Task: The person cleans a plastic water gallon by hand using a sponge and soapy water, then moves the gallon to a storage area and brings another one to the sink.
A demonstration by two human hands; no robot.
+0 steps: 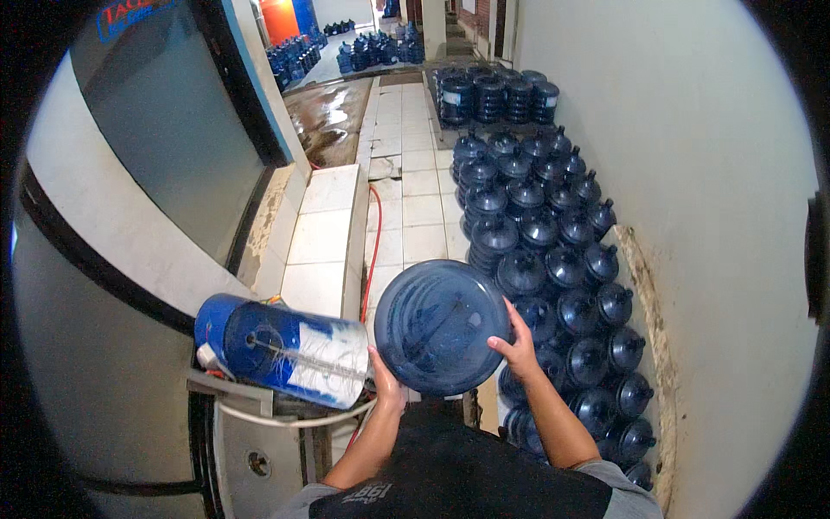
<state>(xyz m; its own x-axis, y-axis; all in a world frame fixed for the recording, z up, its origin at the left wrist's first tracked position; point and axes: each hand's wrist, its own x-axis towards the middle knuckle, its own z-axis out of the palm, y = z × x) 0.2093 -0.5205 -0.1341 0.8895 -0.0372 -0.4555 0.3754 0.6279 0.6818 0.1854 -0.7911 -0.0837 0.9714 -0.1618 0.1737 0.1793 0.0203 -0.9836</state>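
Between my hands is a large blue plastic water jug [443,327], its round base turned up toward me. My left hand [387,379] presses on the jug's left side, low down. On the right side my right hand [517,344] holds the rim of the base, thumb lying over the edge. The jug's neck is hidden beneath it. Left of my left hand lies a blue cylinder [259,337], cut open, with a bristled rod brush [305,359] along its inside. Rows of upright blue water jugs [522,272] stand close by my right arm.
A metal cabinet [259,447] supports the cylinder, with a pale hose [292,422] looping in front. A red hose [375,259] runs along the tiled floor [421,214] beside a tiled ledge [321,233]. The wall [700,194] bounds the right. More jugs [369,50] stand far ahead near wet ground [331,120].
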